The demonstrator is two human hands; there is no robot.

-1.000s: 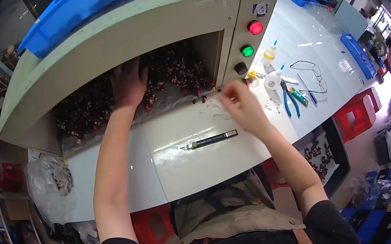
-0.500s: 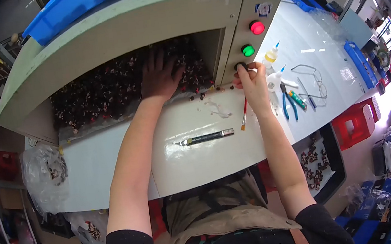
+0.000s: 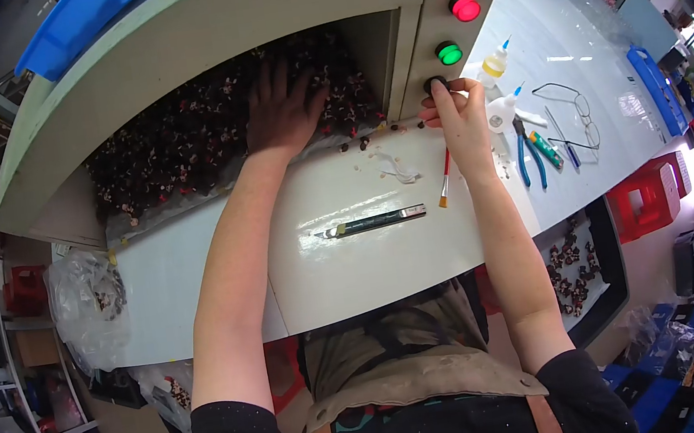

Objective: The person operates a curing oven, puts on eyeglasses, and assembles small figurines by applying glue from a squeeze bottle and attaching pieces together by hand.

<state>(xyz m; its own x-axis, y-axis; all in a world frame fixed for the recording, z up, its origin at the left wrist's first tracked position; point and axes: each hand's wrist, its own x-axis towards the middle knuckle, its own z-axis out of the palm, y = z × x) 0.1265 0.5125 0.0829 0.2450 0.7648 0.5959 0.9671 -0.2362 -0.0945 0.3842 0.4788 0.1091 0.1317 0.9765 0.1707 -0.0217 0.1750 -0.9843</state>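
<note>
Inside the wide opening of a beige machine [image 3: 209,37], my left hand [image 3: 285,115] lies with fingers spread on a heap of small dark pieces [image 3: 179,138] flecked with red and pale bits. Their exact kind is too small to tell. My right hand [image 3: 460,112] grips a black knob [image 3: 435,84] on the machine's side panel, partly hidden by the fingers. Above the knob are a green button light [image 3: 448,52] and a red button light [image 3: 465,7]. On the white table [image 3: 329,280] lie a utility knife [image 3: 378,221] and a red-handled brush [image 3: 445,182].
Right of my right hand are dropper bottles [image 3: 494,66], blue-handled pliers [image 3: 528,156], a green tube [image 3: 544,148] and eyeglasses [image 3: 586,115]. A plastic bag [image 3: 81,291] hangs at the table's left edge. Below on the right stands a black tray [image 3: 606,270] with dark pieces.
The view has tilted and shifted slightly, so the machine sits higher in it. Both hands keep their places, left on the heap and right on the knob.
</note>
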